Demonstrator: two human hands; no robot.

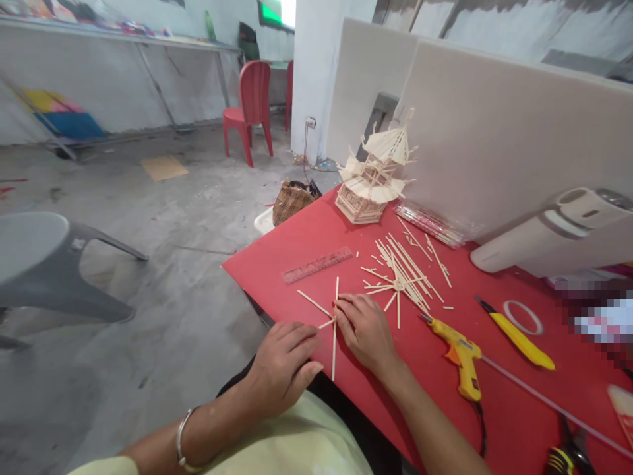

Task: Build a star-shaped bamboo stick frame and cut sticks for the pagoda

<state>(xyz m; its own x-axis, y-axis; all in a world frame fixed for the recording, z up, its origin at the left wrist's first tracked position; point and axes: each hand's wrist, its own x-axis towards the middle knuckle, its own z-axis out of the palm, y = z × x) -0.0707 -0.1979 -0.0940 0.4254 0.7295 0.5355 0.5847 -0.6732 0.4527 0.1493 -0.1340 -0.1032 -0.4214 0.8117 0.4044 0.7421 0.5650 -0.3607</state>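
Head view shows the stick star (334,356) on the red table (306,231) between your hands, its long line running toward you, your right hand (368,330) nearer, bent fingers at its hub, pinch unclear, your left hand (281,369) loosely spread, apparently empty.

A pale yellow shirt (297,439) and silver bangle (179,441) show.

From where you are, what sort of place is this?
Probably a craft workroom: a yellow plastic glue gun and a pile of thin, pale wooden sticks lie on a red tabletop, beside a tiered, pagoda-like stick model.
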